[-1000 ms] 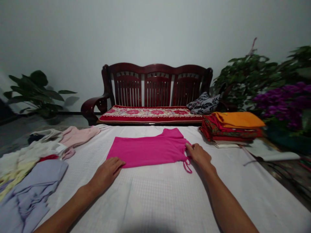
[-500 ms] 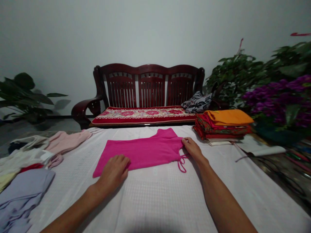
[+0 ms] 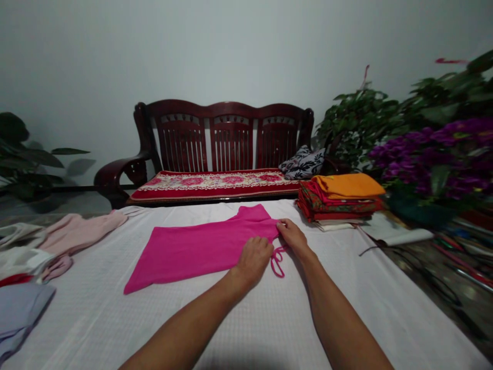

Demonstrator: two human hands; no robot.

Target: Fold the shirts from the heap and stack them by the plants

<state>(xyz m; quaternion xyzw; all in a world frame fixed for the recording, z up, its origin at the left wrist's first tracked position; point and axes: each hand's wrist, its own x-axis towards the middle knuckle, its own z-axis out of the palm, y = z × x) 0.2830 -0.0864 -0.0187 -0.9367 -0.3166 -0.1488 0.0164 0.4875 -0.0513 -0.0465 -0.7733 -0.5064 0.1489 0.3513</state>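
A bright pink top lies folded lengthwise on the white cloth, its wide hem to the left and its neck end to the right. My right hand pinches the edge at the neck end. Close beside it, my left hand is bent over the lower edge of the top, fingers curled together on the fabric; the fingertips are partly hidden. A thin pink tie cord hangs in a loop between the hands onto the cloth.
A folded stack of orange and red clothes stands at the back right. Loose pink, white and lavender clothes lie at the left edge. Behind is a dark wooden bench with a red floral cover. Purple flowers stand at the right.
My left hand has slid right along the top, from near the hem to the neck end. My right hand keeps its grip there. The view has turned slightly to the right.
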